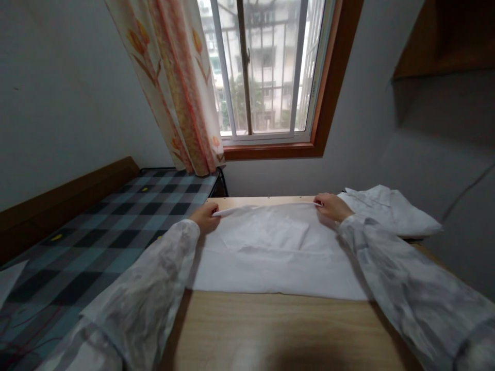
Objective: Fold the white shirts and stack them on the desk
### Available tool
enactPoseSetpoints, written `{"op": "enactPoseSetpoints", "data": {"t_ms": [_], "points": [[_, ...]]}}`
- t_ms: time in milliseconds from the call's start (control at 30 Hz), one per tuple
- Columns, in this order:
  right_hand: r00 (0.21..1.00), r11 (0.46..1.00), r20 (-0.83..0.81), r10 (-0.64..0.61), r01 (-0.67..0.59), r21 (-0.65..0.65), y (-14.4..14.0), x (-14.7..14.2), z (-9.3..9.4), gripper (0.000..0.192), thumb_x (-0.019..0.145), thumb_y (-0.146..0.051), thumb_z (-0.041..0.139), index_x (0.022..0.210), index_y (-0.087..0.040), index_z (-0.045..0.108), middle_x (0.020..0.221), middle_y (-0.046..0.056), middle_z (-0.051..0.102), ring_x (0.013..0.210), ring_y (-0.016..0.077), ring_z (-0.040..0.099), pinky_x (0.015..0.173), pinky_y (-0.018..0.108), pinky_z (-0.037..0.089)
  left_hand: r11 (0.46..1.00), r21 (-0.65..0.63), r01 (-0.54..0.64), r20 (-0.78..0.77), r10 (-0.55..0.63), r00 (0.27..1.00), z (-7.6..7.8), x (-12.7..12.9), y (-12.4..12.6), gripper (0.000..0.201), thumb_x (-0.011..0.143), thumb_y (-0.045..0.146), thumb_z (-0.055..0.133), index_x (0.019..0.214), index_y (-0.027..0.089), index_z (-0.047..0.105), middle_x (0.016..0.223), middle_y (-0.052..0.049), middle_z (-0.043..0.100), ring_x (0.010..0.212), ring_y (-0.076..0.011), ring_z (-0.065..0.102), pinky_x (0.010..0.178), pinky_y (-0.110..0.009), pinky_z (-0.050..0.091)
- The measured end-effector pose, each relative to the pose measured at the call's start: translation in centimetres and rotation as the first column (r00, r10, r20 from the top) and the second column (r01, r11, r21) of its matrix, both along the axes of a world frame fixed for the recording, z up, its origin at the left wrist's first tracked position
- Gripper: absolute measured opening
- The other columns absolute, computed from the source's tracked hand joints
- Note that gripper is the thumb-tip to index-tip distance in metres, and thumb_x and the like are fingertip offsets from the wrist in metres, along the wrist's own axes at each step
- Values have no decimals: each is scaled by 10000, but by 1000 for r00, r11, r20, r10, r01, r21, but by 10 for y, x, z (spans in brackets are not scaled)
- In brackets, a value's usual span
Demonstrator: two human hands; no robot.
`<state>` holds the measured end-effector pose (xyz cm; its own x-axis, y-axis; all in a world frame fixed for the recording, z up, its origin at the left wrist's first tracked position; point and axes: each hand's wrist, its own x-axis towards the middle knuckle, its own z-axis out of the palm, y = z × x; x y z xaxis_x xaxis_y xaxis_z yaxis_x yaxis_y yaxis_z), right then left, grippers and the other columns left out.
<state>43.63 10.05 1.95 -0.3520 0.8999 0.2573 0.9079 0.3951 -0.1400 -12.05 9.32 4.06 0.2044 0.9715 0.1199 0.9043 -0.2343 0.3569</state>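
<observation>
I log a white cloth (270, 247), plain and without pattern, spread toward the far edge of the surface (270, 330), which is pale wood-grain tan. A second white garment (386, 208), also plain, sits at the far right corner. My sleeves (154, 283) are white mottled with grey. The bed (96, 237) off the left edge carries a check of black, grey and pale blue. The curtain (178, 82) is cream with orange-pink floral print; the window frame (328, 93) is reddish-brown.
</observation>
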Motion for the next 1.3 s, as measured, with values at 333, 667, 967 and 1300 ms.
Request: {"op": "enactPoseSetpoints", "data": {"t_ms": [333,667,967,1300], "points": [[963,953,-36,266,-257,162,-94,43,-30,126,912,-173,598,986,-207,694,947,103,722,933,276,649,875,386,487,927,142,349,-367,-278,888,-3,-32,-63,99,796,177,645,851,225,578,989,-87,667,946,-265,618,851,-360,471],[970,967,-64,234,-225,119,-135,40,-38,156,1002,-243,571,979,-212,722,953,94,752,910,268,694,845,378,489,954,115,276,-418,-205,885,-6,-38,-77,93,827,212,651,917,221,631,1046,-97,702,943,-281,673,822,-369,499],[964,985,-216,157,-168,-34,-169,21,-43,268,1024,-459,608,1087,-216,699,1033,99,720,903,252,658,833,370,496,960,130,248,-219,-216,951,1,-18,-121,259,946,426,601,1053,216,709,1095,-97,735,1012,-279,691,931,-392,516],[909,933,-417,3,-153,-327,-155,29,-51,470,924,-656,587,794,-210,656,816,60,680,801,241,612,755,358,484,978,-126,165,137,-147,980,-17,-19,-139,479,909,665,617,839,198,699,785,-25,650,728,-180,582,677,-289,461]]}}
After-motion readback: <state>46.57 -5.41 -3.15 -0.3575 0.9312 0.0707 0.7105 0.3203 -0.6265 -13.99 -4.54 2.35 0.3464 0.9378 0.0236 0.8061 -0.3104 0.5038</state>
